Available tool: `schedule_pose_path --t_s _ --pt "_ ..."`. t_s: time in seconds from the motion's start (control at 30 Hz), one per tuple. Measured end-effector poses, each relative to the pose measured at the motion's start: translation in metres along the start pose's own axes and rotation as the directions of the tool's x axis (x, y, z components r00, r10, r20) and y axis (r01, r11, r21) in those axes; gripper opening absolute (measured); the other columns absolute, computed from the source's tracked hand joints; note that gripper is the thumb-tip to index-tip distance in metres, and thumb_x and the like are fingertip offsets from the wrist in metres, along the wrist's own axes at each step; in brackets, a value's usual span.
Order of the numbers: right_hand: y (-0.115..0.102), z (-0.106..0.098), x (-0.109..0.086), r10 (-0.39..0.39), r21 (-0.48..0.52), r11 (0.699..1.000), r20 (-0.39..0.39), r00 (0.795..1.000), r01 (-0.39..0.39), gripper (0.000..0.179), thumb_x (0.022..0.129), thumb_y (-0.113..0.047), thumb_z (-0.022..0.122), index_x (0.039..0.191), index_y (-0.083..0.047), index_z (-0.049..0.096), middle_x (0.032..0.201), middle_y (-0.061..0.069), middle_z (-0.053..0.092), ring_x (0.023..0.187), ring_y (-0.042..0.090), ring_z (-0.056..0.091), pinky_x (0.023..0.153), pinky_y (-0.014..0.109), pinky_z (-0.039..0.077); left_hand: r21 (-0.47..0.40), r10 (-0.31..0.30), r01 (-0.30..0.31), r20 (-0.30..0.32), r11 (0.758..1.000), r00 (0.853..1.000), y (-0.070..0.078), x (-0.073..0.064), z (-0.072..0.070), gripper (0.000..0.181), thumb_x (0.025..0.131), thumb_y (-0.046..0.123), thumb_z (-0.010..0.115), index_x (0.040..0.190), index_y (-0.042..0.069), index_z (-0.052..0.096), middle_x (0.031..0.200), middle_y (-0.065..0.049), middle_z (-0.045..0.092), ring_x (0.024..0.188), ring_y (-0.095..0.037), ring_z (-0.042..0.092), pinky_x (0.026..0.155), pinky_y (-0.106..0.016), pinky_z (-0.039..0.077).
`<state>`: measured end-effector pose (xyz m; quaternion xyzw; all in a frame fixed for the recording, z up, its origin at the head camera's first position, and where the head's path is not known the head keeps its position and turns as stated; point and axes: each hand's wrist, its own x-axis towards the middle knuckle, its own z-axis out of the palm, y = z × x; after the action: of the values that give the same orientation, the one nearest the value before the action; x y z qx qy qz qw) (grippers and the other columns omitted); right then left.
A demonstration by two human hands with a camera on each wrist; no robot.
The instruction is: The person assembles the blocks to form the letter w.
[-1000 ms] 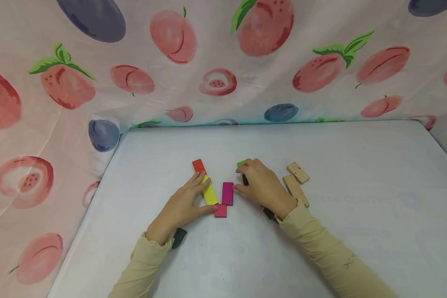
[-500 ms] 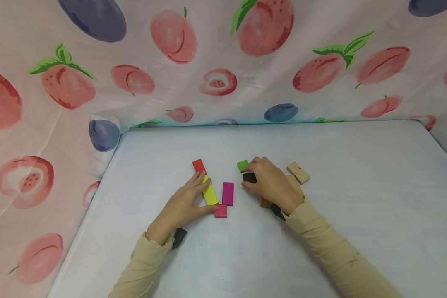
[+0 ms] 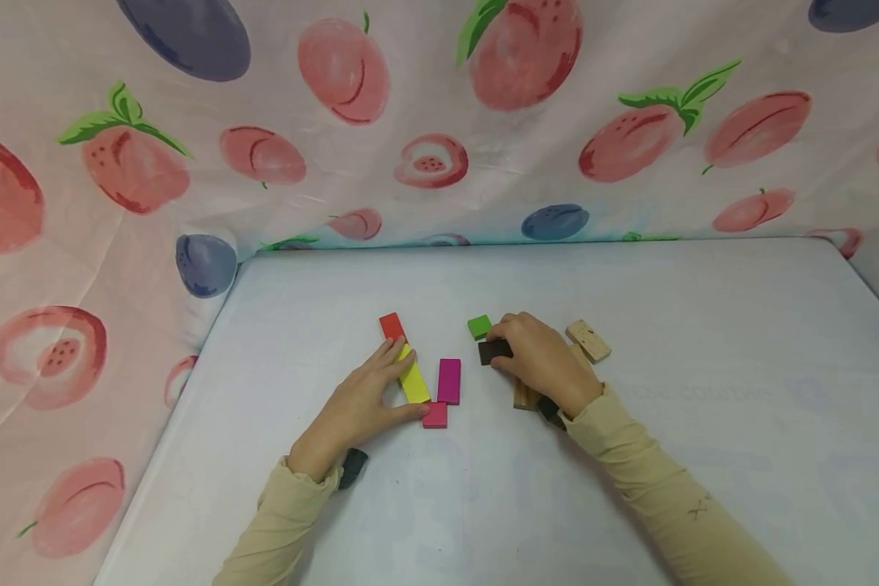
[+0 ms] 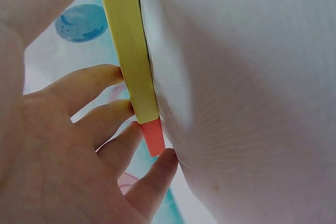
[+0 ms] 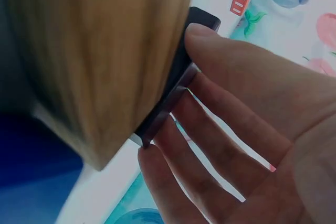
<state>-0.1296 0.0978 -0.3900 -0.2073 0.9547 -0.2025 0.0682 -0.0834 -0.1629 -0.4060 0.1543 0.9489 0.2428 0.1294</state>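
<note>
My left hand (image 3: 362,399) lies over a line of coloured blocks, fingers fairly straight. Its fingers touch the long side of the yellow block (image 4: 128,45) and the red block (image 3: 391,326) at its far end, while the thumb touches a small pink block (image 3: 435,415). A magenta block (image 3: 449,381) stands beside them, meeting the pink one. Farther right, my right hand (image 3: 542,354) pinches a black block (image 3: 494,352) between thumb and fingers. The right wrist view shows the thumb on one face of that black block and fingertips along its opposite edge.
Just beyond the black block is a small green block (image 3: 479,327). A dark-grained wooden block (image 3: 523,395) lies below my right hand, partly hidden. Light wooden blocks (image 3: 589,340) sit to the right. A fruit-patterned cloth (image 3: 425,81) rises behind the white table (image 3: 703,488).
My right hand has shifted slightly right, uncovering the green block. The black block, mostly hidden earlier, now shows clearly at my right fingertips. My left hand stays in place.
</note>
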Motion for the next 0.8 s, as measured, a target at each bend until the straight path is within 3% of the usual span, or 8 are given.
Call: schedule_pose_path --t_s 0.47,0.8 --pt "0.0039 -0.0014 0.0041 0.026 0.018 0.999 0.058 0.998 -0.027 0.029 0.087 -0.013 0.077 0.114 -0.001 0.072 0.115 0.015 0.070 0.108 0.030 0.063 0.093 0.046 0.054 0.001 -0.006 0.006 0.002 1.000 1.000 -0.0004 0.0001 0.0001 0.086 0.080 0.047 0.079 0.151 0.014 0.043 0.165 -0.003 0.021 0.154 -0.025 0.014 0.115 -0.053 0.034" --pt "0.0041 -0.0036 0.0053 0.000 0.037 0.999 0.014 1.000 0.000 0.033 0.088 -0.018 0.077 0.115 -0.001 0.071 0.114 0.014 0.071 0.105 0.030 0.066 0.093 0.045 0.054 -0.006 -0.010 0.010 0.003 1.000 1.000 -0.0001 -0.0004 0.0001 0.087 0.081 0.048 0.079 0.151 0.014 0.042 0.166 -0.003 0.021 0.154 -0.024 0.013 0.115 -0.052 0.034"
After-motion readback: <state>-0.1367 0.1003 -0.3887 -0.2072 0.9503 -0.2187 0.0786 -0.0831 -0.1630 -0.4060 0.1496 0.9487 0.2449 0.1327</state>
